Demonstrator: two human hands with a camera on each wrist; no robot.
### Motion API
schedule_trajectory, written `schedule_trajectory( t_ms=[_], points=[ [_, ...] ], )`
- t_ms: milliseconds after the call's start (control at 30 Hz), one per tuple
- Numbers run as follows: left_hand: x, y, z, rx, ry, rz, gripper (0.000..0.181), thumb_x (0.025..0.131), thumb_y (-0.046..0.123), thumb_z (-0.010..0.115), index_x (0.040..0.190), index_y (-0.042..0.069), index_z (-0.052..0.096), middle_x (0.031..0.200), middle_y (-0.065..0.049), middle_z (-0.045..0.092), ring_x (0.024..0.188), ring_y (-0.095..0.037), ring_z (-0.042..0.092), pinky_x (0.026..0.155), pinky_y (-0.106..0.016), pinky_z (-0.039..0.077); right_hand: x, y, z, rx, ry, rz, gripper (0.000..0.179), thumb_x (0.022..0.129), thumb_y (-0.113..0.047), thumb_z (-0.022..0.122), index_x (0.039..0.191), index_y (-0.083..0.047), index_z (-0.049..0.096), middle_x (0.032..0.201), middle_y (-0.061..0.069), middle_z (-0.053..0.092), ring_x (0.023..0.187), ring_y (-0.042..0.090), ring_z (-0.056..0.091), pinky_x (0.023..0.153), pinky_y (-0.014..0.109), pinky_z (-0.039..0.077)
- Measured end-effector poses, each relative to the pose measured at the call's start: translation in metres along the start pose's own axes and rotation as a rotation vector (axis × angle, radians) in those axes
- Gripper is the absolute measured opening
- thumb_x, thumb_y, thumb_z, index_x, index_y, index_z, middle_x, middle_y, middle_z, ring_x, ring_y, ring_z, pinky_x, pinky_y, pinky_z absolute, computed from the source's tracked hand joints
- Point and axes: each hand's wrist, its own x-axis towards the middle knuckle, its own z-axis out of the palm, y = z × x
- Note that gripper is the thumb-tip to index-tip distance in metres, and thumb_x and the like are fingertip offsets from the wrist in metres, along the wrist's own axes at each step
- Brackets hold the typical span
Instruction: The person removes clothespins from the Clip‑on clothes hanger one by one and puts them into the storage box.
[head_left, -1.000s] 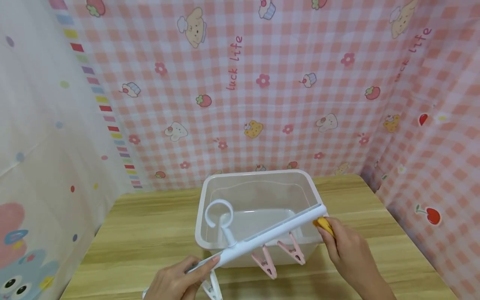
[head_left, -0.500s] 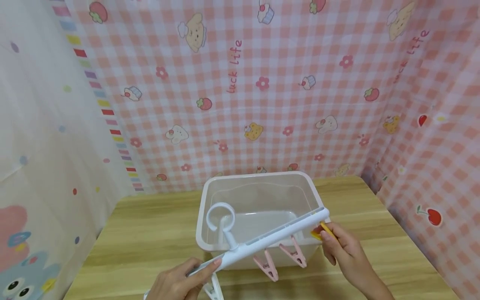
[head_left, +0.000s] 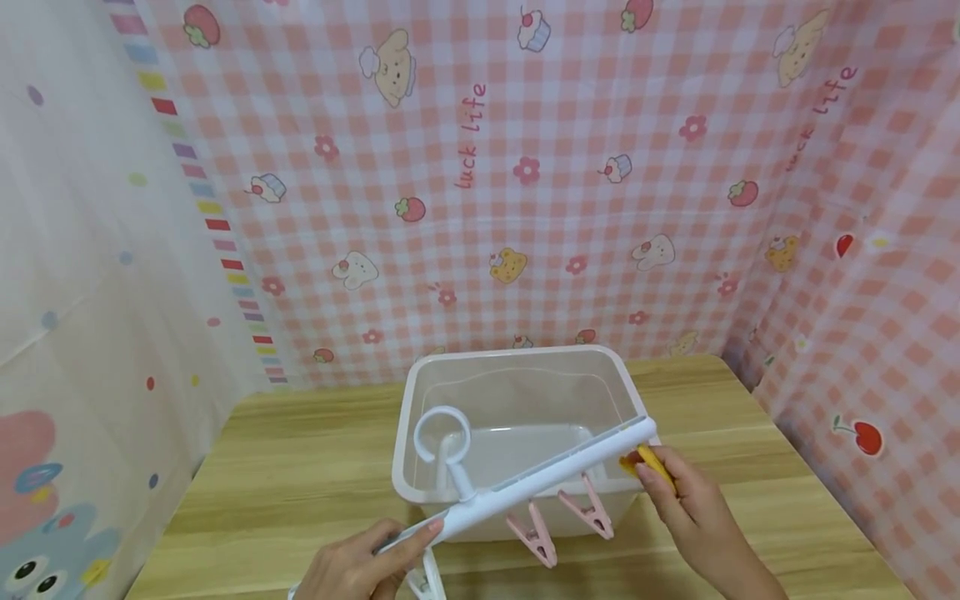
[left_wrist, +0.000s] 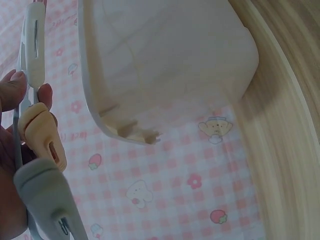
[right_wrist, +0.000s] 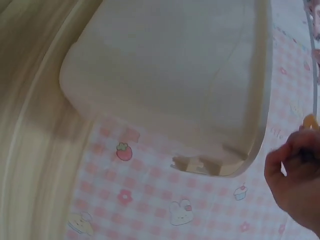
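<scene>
At the far left, a pale cloth with dots and cartoon figures [head_left: 75, 300] hangs beside the wood-grain worktop [head_left: 277, 467]. The person's left hand [head_left: 356, 560] grips the lower end of a white hanger bar [head_left: 551, 472], thumb along it; the left wrist view shows an orange clip [left_wrist: 46, 134] and a greyish clip [left_wrist: 46, 192] there. A white clip [head_left: 428, 577] hangs by the fingers. Next rises the hanger's round hook [head_left: 462, 482], before a translucent bin [head_left: 400, 454]. The bar slants up rightward across the bin's front, two pink clips [head_left: 588, 510] below it. The right hand [head_left: 701, 521] pinches a yellow clip [head_left: 657, 468] just under the bar's right end; contact is unclear.
</scene>
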Motion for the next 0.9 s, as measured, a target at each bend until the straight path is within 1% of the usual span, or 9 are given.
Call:
schedule_trajectory(
  t_ms=[100,167,267,333,367,433,500,700,900],
  points=[
    [-0.0005,-0.0006,0.0000,-0.011,0.004,0.003,0.043,0.110,0.035,0.035,0.133,0.020,0.068,0.074,0.011,0.049,0.066,0.016,0.017,0.055,0.002,0.015,0.0016,-0.0012,0.0003,-0.261,0.066,-0.065,0.019,0.094,0.008,0.062,0.110,-0.002,0.066,0.076,-0.001,0.065,0.065,-0.009,0.043,0.054,0.009,0.039],
    [-0.0008,-0.0010,-0.0001,-0.014,0.004,0.005,0.044,0.111,0.034,0.034,0.134,0.019,0.068,0.073,0.011,0.047,0.066,0.016,0.016,0.055,0.003,0.014,0.0030,-0.0008,-0.0002,-0.398,0.103,-0.122,0.011,0.101,-0.007,0.059,0.106,-0.001,0.066,0.074,-0.004,0.063,0.064,-0.007,0.041,0.053,0.011,0.036],
    [-0.0004,-0.0009,-0.0008,-0.006,-0.004,0.002,0.045,0.111,0.033,0.031,0.135,0.021,0.067,0.073,0.013,0.048,0.066,0.016,0.016,0.055,0.003,0.014,0.0047,0.0015,-0.0012,-0.579,0.158,-0.214,0.040,0.109,-0.032,0.045,0.103,0.001,0.066,0.068,-0.002,0.059,0.057,0.003,0.044,0.050,0.020,0.037],
    [-0.0001,-0.0016,-0.0009,-0.006,-0.004,0.015,0.046,0.111,0.029,0.029,0.133,0.019,0.068,0.073,0.013,0.050,0.065,0.015,0.017,0.055,0.002,0.015,0.0061,0.0033,-0.0020,-0.686,0.200,-0.271,0.056,0.110,-0.042,0.036,0.101,0.004,0.067,0.069,0.005,0.064,0.055,0.014,0.052,0.050,0.029,0.042],
    [0.0001,-0.0018,-0.0012,-0.005,-0.007,0.018,0.046,0.111,0.029,0.029,0.133,0.019,0.068,0.074,0.013,0.051,0.065,0.015,0.018,0.055,0.002,0.015,0.0065,0.0039,-0.0026,-0.718,0.217,-0.286,0.058,0.110,-0.043,0.035,0.101,0.005,0.068,0.070,0.008,0.066,0.055,0.019,0.055,0.050,0.032,0.044],
    [0.0002,-0.0026,-0.0015,-0.003,0.004,0.036,0.046,0.111,0.027,0.030,0.130,0.016,0.070,0.076,0.012,0.054,0.064,0.015,0.019,0.054,0.002,0.016,0.0074,0.0046,-0.0039,-0.752,0.240,-0.305,0.059,0.111,-0.041,0.036,0.100,0.007,0.068,0.074,0.013,0.070,0.056,0.023,0.058,0.054,0.037,0.046],
    [0.0000,-0.0030,-0.0020,-0.007,0.016,0.045,0.044,0.111,0.027,0.033,0.127,0.015,0.071,0.077,0.011,0.056,0.064,0.014,0.021,0.054,0.001,0.017,0.0080,0.0041,-0.0054,-0.743,0.245,-0.301,0.058,0.110,-0.041,0.037,0.099,0.007,0.069,0.076,0.014,0.071,0.057,0.023,0.059,0.056,0.036,0.046],
    [-0.0002,-0.0021,-0.0039,-0.006,0.017,0.018,0.043,0.111,0.032,0.035,0.128,0.016,0.071,0.079,0.010,0.060,0.063,0.013,0.022,0.053,0.001,0.018,0.0096,0.0019,-0.0070,-0.683,0.238,-0.293,0.056,0.110,-0.041,0.040,0.098,0.006,0.068,0.072,0.011,0.070,0.053,0.020,0.054,0.056,0.030,0.041],
    [0.0006,0.0000,-0.0073,-0.009,0.024,0.003,0.044,0.111,0.029,0.033,0.128,0.014,0.071,0.080,0.008,0.063,0.062,0.012,0.025,0.053,0.001,0.020,0.0098,0.0025,-0.0081,-0.651,0.235,-0.298,0.056,0.109,-0.043,0.042,0.099,0.005,0.070,0.074,0.010,0.071,0.055,0.020,0.055,0.055,0.030,0.043]
  ],
)
